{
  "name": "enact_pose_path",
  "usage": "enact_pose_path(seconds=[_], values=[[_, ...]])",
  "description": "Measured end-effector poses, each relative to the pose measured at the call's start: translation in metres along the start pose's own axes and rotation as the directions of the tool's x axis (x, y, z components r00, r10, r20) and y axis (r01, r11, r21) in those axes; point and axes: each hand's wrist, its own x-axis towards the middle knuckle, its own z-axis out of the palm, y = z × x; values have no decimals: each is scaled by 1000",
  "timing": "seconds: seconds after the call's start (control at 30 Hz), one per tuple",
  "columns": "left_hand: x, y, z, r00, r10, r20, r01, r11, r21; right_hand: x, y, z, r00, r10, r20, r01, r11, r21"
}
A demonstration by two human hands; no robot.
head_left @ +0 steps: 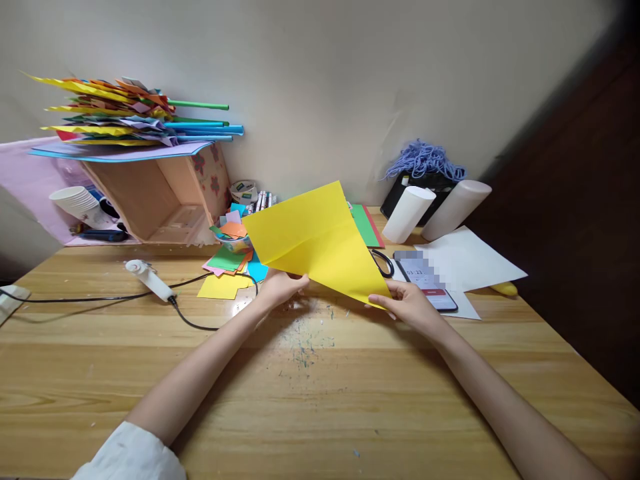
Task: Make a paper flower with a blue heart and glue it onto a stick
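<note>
A sheet of yellow paper (pixel 320 240) is raised above the middle of the table, tilted, with a faint crease across it. My left hand (pixel 283 288) is closed on its lower left edge, thumb in front and some fingers hidden behind the sheet. At the lower right corner, my right hand (pixel 406 303) pinches the paper between thumb and fingers. Beneath the sheet, small dark scraps (pixel 305 350) are scattered over the wooden table (pixel 400 413).
On the left lies a white glue gun (pixel 149 280) with a black cord. Paper pinwheel-like pieces (pixel 125 113) top an open box (pixel 150 200); coloured paper scraps (pixel 227 283) lie nearby. To the right are a phone (pixel 427 280), white paper (pixel 470 257), white rolls (pixel 409 213) and blue yarn (pixel 425 160).
</note>
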Motion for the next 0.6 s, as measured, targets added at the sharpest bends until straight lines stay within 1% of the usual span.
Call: enact_pose_path(seconds=[0.1,0.3,0.37,0.43,0.5,0.6], values=[[8,-2,-13,998,39,-54,-40,999,-16,-2,-2,-5,1000,23,-19,-23,1000,-9],[21,-4,-44,994,73,-79,-76,996,-41,-4,-8,-15,997,34,-68,-35,999,-17],[22,-3,-51,992,80,-97,-85,995,-56,-5,-10,-18,995,41,-86,-44,998,-33],[23,-2,-57,991,89,-100,-96,993,-65,-6,-10,-20,994,21,-108,-27,998,-56],[23,-1,-62,992,92,-85,-99,992,-76,-7,-12,-23,989,-31,-142,21,997,-73],[23,1,-68,998,65,12,-62,987,-148,-7,-14,-30,968,-93,-231,74,993,-92]])
